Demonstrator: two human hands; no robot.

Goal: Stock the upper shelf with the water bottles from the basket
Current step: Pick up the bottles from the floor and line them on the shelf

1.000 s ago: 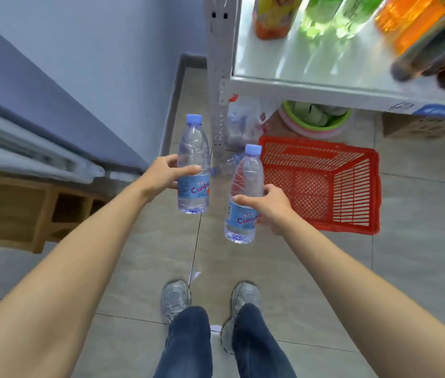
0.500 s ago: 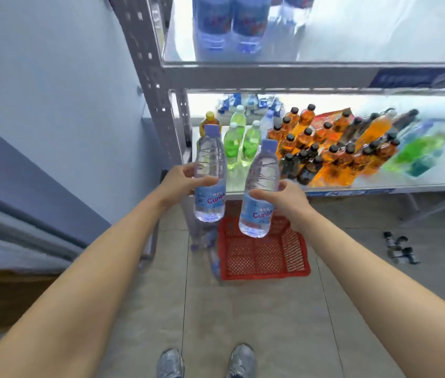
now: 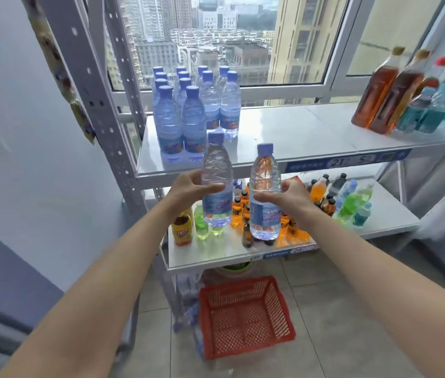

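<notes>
Now, hands: left hand wraps one water bottle; right hand wraps another bottle
Feel: full, a bit heavy, thin sides squash; hold the middle
Change: both bottles went up, near upper shelf; basket below looks empty

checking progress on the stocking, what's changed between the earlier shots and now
Both clear plastic water bottles with blue caps, the left one and the right one, have been lifted from above the red plastic basket to the front edge of the white upper shelf. The view tilted up with them. Unchanged: left hand and right hand each still grip a bottle; neither is shelved yet.
</notes>
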